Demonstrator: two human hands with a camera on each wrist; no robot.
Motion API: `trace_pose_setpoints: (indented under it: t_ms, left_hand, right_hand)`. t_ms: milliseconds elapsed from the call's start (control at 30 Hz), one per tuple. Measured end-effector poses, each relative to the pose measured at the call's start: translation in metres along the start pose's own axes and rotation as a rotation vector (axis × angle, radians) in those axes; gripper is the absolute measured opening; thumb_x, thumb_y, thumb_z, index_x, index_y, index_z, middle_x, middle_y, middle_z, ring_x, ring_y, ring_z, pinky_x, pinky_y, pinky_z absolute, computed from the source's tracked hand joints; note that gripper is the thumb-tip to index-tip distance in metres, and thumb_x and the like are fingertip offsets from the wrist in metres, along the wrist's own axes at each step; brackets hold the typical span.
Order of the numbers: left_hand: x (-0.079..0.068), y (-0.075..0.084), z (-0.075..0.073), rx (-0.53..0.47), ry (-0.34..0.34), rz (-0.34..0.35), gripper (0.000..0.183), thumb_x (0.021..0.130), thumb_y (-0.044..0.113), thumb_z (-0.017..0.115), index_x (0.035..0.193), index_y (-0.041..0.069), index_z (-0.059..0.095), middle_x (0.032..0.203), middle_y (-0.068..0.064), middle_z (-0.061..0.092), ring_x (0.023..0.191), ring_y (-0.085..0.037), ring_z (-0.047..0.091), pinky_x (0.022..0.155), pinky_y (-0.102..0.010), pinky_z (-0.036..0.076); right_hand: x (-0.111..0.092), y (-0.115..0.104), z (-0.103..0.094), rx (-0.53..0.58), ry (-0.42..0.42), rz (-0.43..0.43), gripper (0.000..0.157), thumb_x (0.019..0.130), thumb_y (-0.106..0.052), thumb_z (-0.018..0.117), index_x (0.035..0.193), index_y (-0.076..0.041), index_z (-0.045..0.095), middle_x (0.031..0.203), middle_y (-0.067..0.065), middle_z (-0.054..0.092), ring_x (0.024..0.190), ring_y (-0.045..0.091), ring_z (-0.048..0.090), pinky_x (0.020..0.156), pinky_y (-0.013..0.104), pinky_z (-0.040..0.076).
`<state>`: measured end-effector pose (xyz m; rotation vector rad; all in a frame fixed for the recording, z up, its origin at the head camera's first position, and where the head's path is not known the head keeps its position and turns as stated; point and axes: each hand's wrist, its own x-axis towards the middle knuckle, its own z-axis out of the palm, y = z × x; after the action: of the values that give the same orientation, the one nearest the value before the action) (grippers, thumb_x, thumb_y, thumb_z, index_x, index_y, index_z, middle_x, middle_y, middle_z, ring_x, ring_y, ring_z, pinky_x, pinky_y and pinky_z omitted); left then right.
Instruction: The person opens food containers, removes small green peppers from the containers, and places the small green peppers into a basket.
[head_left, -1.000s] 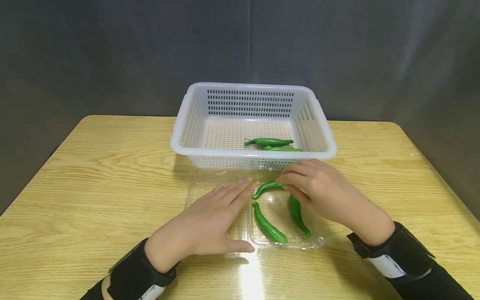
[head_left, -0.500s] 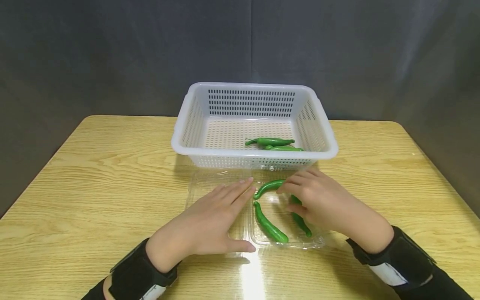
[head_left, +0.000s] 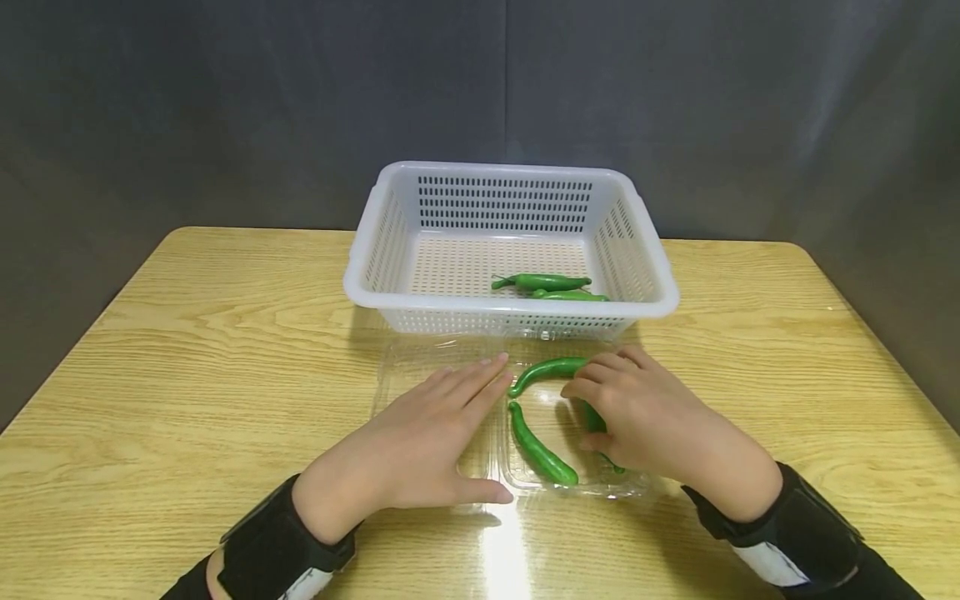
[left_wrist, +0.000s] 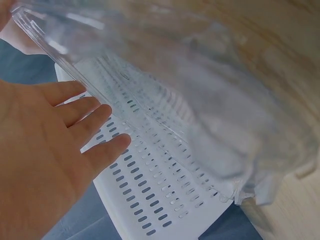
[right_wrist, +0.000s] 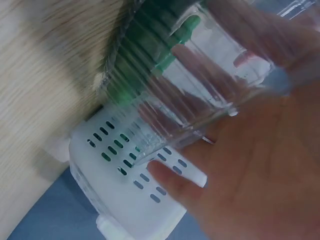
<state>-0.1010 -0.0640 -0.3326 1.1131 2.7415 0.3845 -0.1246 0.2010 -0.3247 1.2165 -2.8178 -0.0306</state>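
A clear plastic clamshell box (head_left: 540, 492) lies opened out on the table. My left hand (head_left: 427, 442) rests over its left half and hinge, fingers straight and thumb spread. In the left wrist view, those fingers are beside the clear plastic wall (left_wrist: 165, 100). Over the right half, my right hand (head_left: 637, 408) curls its fingers and thumb around a green chili pepper (head_left: 594, 419), which it partly covers. A second green chili pepper (head_left: 543, 367) curves along the far side, and a third green chili pepper (head_left: 542, 450) lies at the left. Through plastic, the right wrist view shows the fingers (right_wrist: 200, 70).
Directly behind the box stands a white perforated basket (head_left: 510, 308), close to its far edge. Green chili peppers (head_left: 551, 283) lie inside it, towards the front right. The wooden table (head_left: 187, 358) extends to both sides, with a dark curtain (head_left: 300, 108) behind.
My right hand has let go of the far chili pepper and come nearer, onto the right-hand one. The far pepper has shifted slightly right. My left hand has stayed in place.
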Motion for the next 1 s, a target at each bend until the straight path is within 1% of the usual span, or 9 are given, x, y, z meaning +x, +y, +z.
trace_pose_setpoints:
  t_ms: [133, 333, 500, 600, 700, 833, 900, 1000]
  left_hand:
    - [0.000, 0.001, 0.000, -0.003, 0.002, -0.003, 0.109, 0.083, 0.070, 0.063, 0.159, 0.007, 0.017, 0.166, -0.006, 0.008, 0.151, -0.025, 0.012, 0.121, -0.046, 0.015]
    - [0.000, 0.001, 0.000, -0.001, 0.002, -0.004, 0.109, 0.083, 0.070, 0.063, 0.159, 0.007, 0.017, 0.166, -0.006, 0.008, 0.151, -0.025, 0.012, 0.121, -0.045, 0.015]
    - [0.000, 0.001, 0.000, -0.002, -0.003, -0.006, 0.109, 0.083, 0.069, 0.063, 0.159, 0.006, 0.016, 0.166, -0.006, 0.008, 0.151, -0.025, 0.012, 0.121, -0.046, 0.015]
    - [0.000, 0.001, -0.001, -0.002, -0.005, -0.007, 0.109, 0.083, 0.070, 0.063, 0.159, 0.006, 0.016, 0.166, -0.006, 0.008, 0.151, -0.025, 0.012, 0.121, -0.046, 0.015]
    - [0.000, 0.001, -0.001, -0.002, 0.001, -0.003, 0.109, 0.083, 0.069, 0.063, 0.159, 0.006, 0.017, 0.166, -0.007, 0.009, 0.151, -0.025, 0.012, 0.121, -0.046, 0.016]
    - [0.000, 0.001, 0.000, 0.002, 0.008, 0.002, 0.109, 0.083, 0.070, 0.062, 0.159, 0.006, 0.017, 0.166, -0.007, 0.010, 0.151, -0.025, 0.012, 0.121, -0.046, 0.016]
    - [0.000, 0.001, 0.000, 0.005, 0.006, 0.001, 0.109, 0.083, 0.070, 0.062, 0.159, 0.006, 0.016, 0.166, -0.007, 0.009, 0.151, -0.024, 0.012, 0.121, -0.046, 0.016]
    - [0.000, 0.001, 0.000, 0.004, 0.003, -0.001, 0.109, 0.083, 0.070, 0.062, 0.159, 0.006, 0.016, 0.166, -0.006, 0.008, 0.151, -0.024, 0.012, 0.121, -0.046, 0.016]
  right_hand:
    - [-0.001, -0.001, 0.001, -0.009, -0.014, 0.025, 0.052, 0.068, -0.031, 0.091, 0.110, -0.010, 0.070, 0.109, 0.005, 0.068, 0.112, 0.031, 0.059, 0.102, 0.055, 0.042]
    - [0.000, -0.006, 0.001, -0.010, -0.064, 0.085, 0.057, 0.066, -0.030, 0.092, 0.114, -0.010, 0.069, 0.115, 0.008, 0.067, 0.118, 0.033, 0.056, 0.108, 0.063, 0.033]
    - [0.001, -0.010, 0.001, -0.016, -0.117, 0.137, 0.060, 0.066, -0.030, 0.092, 0.117, -0.010, 0.068, 0.121, 0.009, 0.064, 0.122, 0.035, 0.054, 0.111, 0.065, 0.028]
    - [0.001, -0.011, 0.002, -0.022, -0.130, 0.151, 0.059, 0.067, -0.031, 0.092, 0.117, -0.011, 0.067, 0.121, 0.008, 0.063, 0.123, 0.034, 0.054, 0.111, 0.065, 0.028]
    - [0.001, -0.011, 0.003, -0.019, -0.125, 0.157, 0.059, 0.067, -0.031, 0.092, 0.117, -0.012, 0.067, 0.120, 0.007, 0.063, 0.121, 0.033, 0.055, 0.111, 0.065, 0.027]
    - [0.000, -0.010, 0.003, -0.005, -0.103, 0.147, 0.063, 0.064, -0.028, 0.093, 0.119, -0.011, 0.066, 0.118, 0.007, 0.063, 0.119, 0.033, 0.056, 0.111, 0.066, 0.026]
    - [0.000, -0.010, 0.003, 0.002, -0.087, 0.133, 0.065, 0.063, -0.027, 0.094, 0.119, -0.010, 0.066, 0.117, 0.007, 0.064, 0.118, 0.033, 0.057, 0.111, 0.066, 0.026]
    - [0.000, -0.010, 0.005, -0.002, -0.045, 0.105, 0.062, 0.061, -0.022, 0.094, 0.116, -0.009, 0.068, 0.113, 0.007, 0.064, 0.115, 0.033, 0.058, 0.110, 0.066, 0.029]
